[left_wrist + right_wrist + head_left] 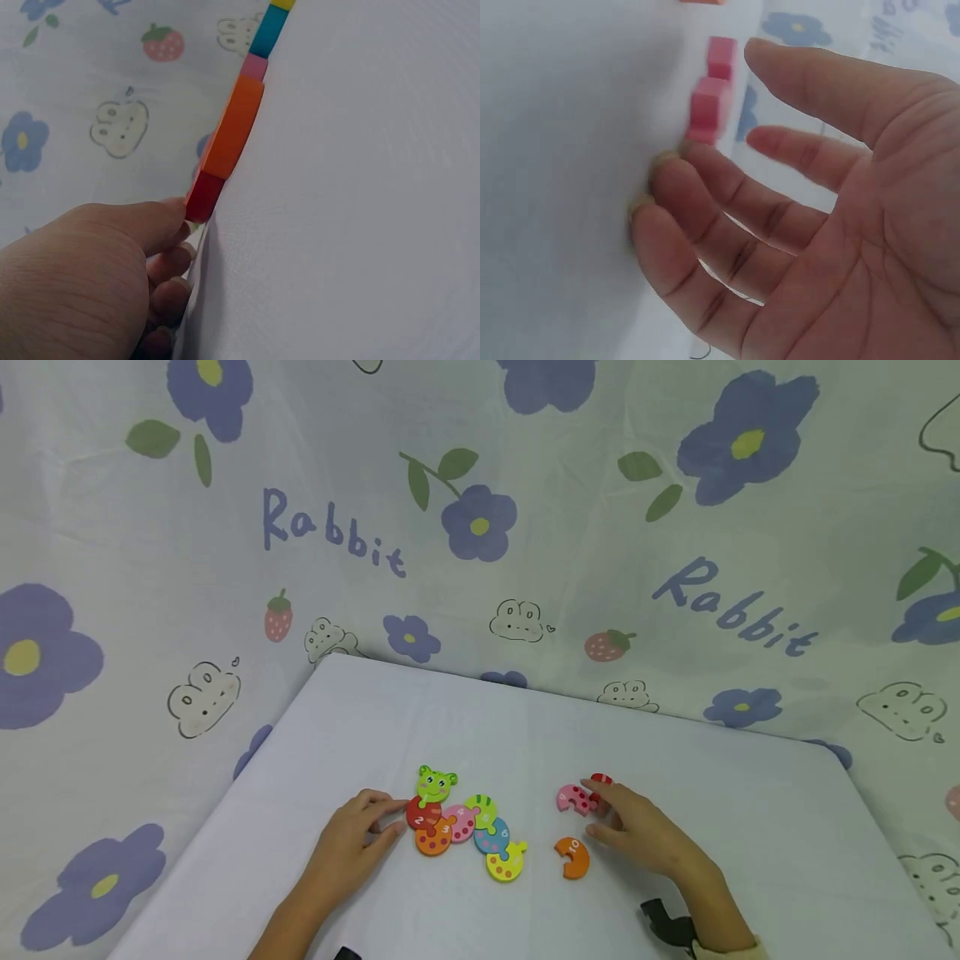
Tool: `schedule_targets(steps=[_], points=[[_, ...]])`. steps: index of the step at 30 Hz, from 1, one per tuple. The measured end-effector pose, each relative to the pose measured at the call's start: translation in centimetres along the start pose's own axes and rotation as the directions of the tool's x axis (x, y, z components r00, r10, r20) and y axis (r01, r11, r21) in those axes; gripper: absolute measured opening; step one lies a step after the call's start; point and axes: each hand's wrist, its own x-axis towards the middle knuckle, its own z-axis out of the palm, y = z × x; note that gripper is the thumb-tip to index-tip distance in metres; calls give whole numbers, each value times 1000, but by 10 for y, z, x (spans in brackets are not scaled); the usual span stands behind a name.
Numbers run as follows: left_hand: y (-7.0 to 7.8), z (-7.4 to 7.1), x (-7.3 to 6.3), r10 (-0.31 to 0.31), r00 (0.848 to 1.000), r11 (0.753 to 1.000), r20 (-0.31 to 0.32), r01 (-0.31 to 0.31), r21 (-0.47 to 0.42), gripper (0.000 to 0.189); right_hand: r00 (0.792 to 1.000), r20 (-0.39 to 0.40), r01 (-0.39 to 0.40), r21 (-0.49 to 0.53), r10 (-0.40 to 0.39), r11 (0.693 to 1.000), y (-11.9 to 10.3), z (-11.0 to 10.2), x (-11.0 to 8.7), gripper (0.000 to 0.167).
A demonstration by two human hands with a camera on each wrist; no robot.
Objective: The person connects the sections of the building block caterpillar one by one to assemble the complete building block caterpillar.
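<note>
A joined chain of number puzzle pieces lies on the table, headed by a green caterpillar face (433, 783). My left hand (352, 839) touches the left edge of the red piece marked 2 (420, 814) with fairly straight fingers. In the left wrist view the thumb (150, 221) meets that red edge. My right hand (645, 827) is over a loose red piece (602, 778), partly hidden by the fingers, beside a pink spotted piece (572, 799). Its fingers are spread and loosely bent in the right wrist view, with nothing held. An orange piece marked 10 (576, 858) lies nearer the body.
The chain runs right through an orange 3 (433, 839), pink 4, green 5 and blue 6 to a yellow end piece (506, 864). A white cloth covers the table (525, 735). Behind it hangs a patterned curtain (525, 460). A black strap piece (667, 927) shows by my right wrist.
</note>
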Motion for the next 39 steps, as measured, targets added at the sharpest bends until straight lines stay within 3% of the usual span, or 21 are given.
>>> schedule_targets(steps=[10, 20, 26, 32, 39], points=[[2, 0, 0, -27, 999, 1000, 17, 27, 16, 31, 1000, -5, -8, 13, 8, 1000, -10, 10, 0, 48], [2, 0, 0, -13, 1000, 1000, 3, 13, 3, 30, 998, -62, -36, -100, 30, 994, -16, 20, 2, 32], [3, -1, -1, -13, 1000, 1000, -5, 13, 6, 31, 994, -112, -16, -221, -9, 975, -18, 19, -1, 35], [1, 0, -1, -2, 1000, 1000, -11, 2, -2, 30, 992, -71, -109, -113, 102, 988, -20, 18, -2, 39], [2, -1, -1, -26, 1000, 1000, 8, 26, 7, 30, 996, 52, -69, -74, 73, 995, -23, 19, -4, 62]])
